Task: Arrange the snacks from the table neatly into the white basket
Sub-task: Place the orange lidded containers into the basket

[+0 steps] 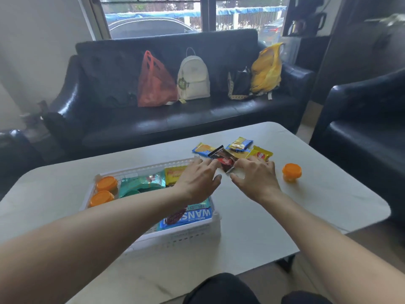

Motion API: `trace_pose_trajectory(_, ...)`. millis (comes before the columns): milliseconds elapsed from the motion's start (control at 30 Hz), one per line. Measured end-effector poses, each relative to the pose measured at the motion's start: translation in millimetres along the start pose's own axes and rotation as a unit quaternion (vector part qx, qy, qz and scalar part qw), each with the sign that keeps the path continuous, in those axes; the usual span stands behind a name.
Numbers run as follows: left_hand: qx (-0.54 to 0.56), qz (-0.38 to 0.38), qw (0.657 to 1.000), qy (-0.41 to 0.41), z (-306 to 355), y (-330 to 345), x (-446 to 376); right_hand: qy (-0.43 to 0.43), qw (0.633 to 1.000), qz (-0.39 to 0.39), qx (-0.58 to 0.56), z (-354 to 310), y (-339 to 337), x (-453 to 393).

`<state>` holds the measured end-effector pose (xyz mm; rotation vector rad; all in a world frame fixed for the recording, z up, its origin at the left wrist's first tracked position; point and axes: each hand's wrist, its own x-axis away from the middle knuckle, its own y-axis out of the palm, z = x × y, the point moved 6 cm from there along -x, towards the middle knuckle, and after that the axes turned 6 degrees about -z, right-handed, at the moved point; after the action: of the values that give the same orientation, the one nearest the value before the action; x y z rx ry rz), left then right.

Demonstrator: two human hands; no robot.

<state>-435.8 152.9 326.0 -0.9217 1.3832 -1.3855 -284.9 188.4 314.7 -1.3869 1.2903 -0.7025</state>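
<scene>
The white basket (188, 236) stands on the left half of the table. It holds two orange jelly cups (106, 183), a teal packet (142, 183), a yellow packet (174, 174) and a blue packet (188, 216). Just beyond its far right corner lies a small pile of snacks: a dark brown and red packet (224, 160), two blue and yellow packets (203, 149), and a yellow packet (262, 153). My left hand (198, 179) and my right hand (256, 179) are spread, their fingertips touching either side of the dark packet. A loose orange jelly cup (291, 172) sits to the right.
The white table (306, 205) has rounded corners, and my knees show below its near edge. Behind it is a black sofa (197, 119) with a red bag, a white backpack and a yellow bag. A black armchair (368, 132) stands to the right.
</scene>
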Motion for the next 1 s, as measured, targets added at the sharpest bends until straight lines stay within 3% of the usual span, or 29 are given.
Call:
trace_pose_trajectory(600, 0.019, -0.042, 0.999, 0.016, 70, 45, -51, 0.141, 0.989, 0.02, 0.052, 154, -5, -5)
trace_pose_trajectory(833, 0.012, -0.034, 0.999, 0.021, 63, 49, -54, 0.208, 0.973, -0.083, 0.06, 178, 28, -19)
trace_pose_trajectory(1000, 0.009, -0.027, 0.999, 0.024, 54, 46, -52, 0.207, 0.973, -0.087, 0.043, 181, 33, -24)
